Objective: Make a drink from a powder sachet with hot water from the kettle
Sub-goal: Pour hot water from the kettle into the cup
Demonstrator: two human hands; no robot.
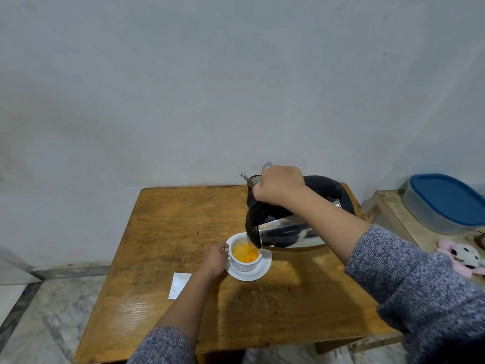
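Observation:
A white cup [244, 264] stands on a white saucer [258, 273] near the middle of the wooden table [162, 232]. Orange liquid fills its bottom. My left hand [214, 260] holds the cup's handle. My right hand [279, 185] grips the black handle of a steel kettle [286, 232], which is tilted with its spout over the cup; a thin stream of water runs into the drink. A white sachet [178, 285] lies flat on the table, left of my left forearm.
A holder with a fork [245, 177] and a spoon [267, 166] stands behind the kettle, mostly hidden. The kettle's black base [347, 203] sits at the table's far right. On a side table to the right are a blue-lidded container [446, 203] and a pink plush toy [464, 258].

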